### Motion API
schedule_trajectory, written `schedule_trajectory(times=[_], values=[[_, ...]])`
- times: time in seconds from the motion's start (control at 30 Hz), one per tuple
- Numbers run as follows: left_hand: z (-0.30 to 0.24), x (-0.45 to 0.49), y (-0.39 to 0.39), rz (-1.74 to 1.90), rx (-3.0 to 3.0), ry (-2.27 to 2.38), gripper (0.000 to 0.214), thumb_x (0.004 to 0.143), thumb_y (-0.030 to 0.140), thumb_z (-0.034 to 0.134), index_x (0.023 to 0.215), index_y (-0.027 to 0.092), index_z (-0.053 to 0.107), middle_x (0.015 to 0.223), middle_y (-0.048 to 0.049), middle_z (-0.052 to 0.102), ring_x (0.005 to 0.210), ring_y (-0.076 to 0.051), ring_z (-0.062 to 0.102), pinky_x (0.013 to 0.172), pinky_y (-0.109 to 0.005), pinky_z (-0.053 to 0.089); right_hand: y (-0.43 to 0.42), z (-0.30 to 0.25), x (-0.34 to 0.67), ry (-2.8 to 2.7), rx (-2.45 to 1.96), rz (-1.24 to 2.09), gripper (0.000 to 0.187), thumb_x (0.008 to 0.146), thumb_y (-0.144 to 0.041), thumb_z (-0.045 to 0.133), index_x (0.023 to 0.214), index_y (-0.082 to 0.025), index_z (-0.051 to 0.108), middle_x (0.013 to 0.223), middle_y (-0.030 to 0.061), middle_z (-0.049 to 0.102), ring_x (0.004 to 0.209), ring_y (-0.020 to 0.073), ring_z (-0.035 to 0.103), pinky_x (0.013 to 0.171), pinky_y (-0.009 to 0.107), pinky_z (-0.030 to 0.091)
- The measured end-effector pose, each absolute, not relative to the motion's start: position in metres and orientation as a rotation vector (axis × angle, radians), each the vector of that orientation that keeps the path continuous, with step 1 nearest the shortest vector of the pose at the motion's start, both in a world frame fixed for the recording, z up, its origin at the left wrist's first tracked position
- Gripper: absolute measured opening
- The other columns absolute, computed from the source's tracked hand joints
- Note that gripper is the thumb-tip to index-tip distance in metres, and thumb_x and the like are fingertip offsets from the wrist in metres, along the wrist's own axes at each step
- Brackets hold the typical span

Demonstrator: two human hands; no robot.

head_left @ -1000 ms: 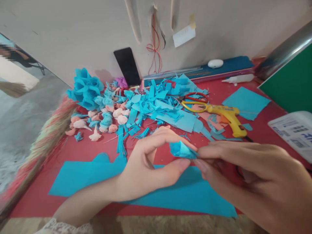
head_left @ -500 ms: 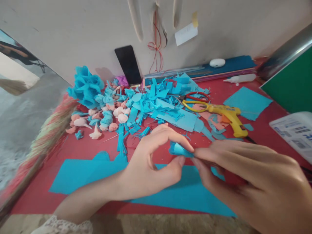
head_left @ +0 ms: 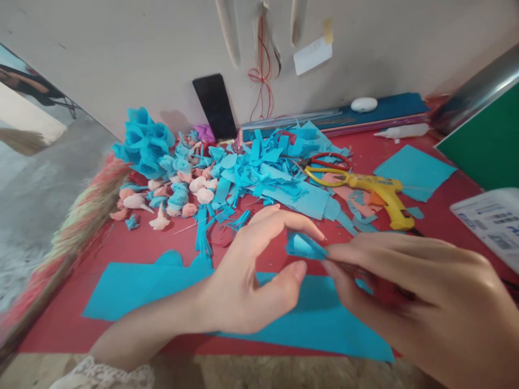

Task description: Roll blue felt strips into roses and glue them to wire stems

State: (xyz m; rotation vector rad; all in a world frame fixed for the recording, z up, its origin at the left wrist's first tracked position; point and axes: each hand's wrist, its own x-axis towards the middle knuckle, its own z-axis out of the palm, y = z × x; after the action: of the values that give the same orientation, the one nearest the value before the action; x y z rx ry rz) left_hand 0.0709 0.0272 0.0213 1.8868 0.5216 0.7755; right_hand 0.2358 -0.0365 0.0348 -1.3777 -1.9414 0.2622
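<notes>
A small rolled piece of blue crepe paper [head_left: 305, 246] sits between my two hands, above the red tabletop. My right hand [head_left: 421, 292] pinches its right end between thumb and fingertips. Around its left side curves my left hand [head_left: 259, 275], open, with the thumb lowered away from the paper. The left index fingertip lies close to the top of the roll; whether they touch I cannot tell. Beneath both hands spreads a long blue paper sheet [head_left: 138, 289], partly covered by the left forearm.
Blue paper scraps [head_left: 263, 167] pile up beyond my hands, beside small pink, white and blue paper flowers [head_left: 178, 197]. A yellow glue gun [head_left: 385, 192] and yellow-and-red-handled scissors [head_left: 324, 174] lie to the right. A black phone [head_left: 214, 105] leans against the wall.
My left thumb has dropped away from the paper roll, which it was touching before. The roll has turned a little in my right hand's pinch.
</notes>
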Motion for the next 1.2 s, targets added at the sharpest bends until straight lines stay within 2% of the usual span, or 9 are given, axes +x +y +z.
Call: schedule_trajectory(times=[0.17,0.37,0.6,0.77,1.0,1.1,1.2], values=[[0.02,0.07,0.027,0.837,1.847,0.503,0.031,0.075,0.01,0.058,0.103,0.023,0.051,0.102,-0.0037,0.057,0.096,-0.018,0.055,0.092,-0.033,0.04,-0.037,0.035,0.242,-1.853,-1.341,0.376,0.013,0.081,-0.013,0.049,0.074,-0.022,0.056,0.067,-0.0053,0.065,0.051,0.0059,0.058,0.05,0.01,0.046],[0.024,0.075,0.029,0.87,1.76,0.507,0.006,0.072,0.013,0.066,0.078,0.015,0.064,0.081,-0.0039,0.065,0.08,-0.016,0.057,0.083,-0.03,0.044,-0.04,0.031,0.241,-1.621,-1.31,0.602,0.01,0.078,-0.018,0.059,0.076,-0.028,0.06,0.055,-0.0099,0.057,0.037,0.004,0.043,0.054,0.009,0.048],[0.024,0.075,0.031,0.946,1.738,0.508,0.005,0.069,0.015,0.071,0.074,0.017,0.072,0.071,-0.0024,0.061,0.072,-0.014,0.053,0.07,-0.029,0.045,-0.041,0.026,0.236,-1.529,-1.278,0.754,0.015,0.079,-0.018,0.059,0.081,-0.032,0.064,0.063,-0.0101,0.063,0.048,0.0062,0.056,0.054,0.008,0.049],[0.023,0.075,0.03,0.967,1.671,0.476,0.006,0.068,0.016,0.072,0.074,0.016,0.073,0.068,-0.0021,0.06,0.068,-0.013,0.051,0.068,-0.028,0.043,-0.041,0.029,0.237,-1.544,-1.273,0.823,0.013,0.082,-0.02,0.056,0.076,-0.03,0.062,0.06,-0.0103,0.062,0.047,0.0055,0.057,0.046,0.006,0.045],[0.022,0.075,0.029,0.913,1.571,0.482,0.014,0.066,0.01,0.072,0.078,0.018,0.073,0.071,-0.0016,0.06,0.072,-0.013,0.052,0.068,-0.026,0.046,-0.041,0.031,0.238,-1.532,-1.277,0.936,0.017,0.084,-0.023,0.055,0.068,-0.025,0.061,0.06,-0.0082,0.06,0.05,0.0052,0.057,0.048,0.006,0.044],[0.022,0.075,0.028,0.929,1.57,0.481,0.014,0.066,0.01,0.073,0.079,0.015,0.073,0.071,-0.0021,0.06,0.071,-0.012,0.052,0.07,-0.026,0.045,-0.043,0.028,0.238,-1.541,-1.253,0.96,0.017,0.085,-0.024,0.055,0.069,-0.025,0.06,0.061,-0.0087,0.06,0.051,0.0044,0.057,0.052,0.004,0.044],[0.021,0.075,0.029,0.933,1.575,0.466,0.016,0.066,0.008,0.072,0.08,0.013,0.073,0.07,-0.0021,0.059,0.071,-0.012,0.051,0.069,-0.025,0.045,-0.043,0.026,0.242,-1.61,-1.258,0.941,0.012,0.086,-0.021,0.054,0.077,-0.027,0.059,0.068,-0.0102,0.062,0.058,0.0044,0.06,0.054,0.003,0.046]])
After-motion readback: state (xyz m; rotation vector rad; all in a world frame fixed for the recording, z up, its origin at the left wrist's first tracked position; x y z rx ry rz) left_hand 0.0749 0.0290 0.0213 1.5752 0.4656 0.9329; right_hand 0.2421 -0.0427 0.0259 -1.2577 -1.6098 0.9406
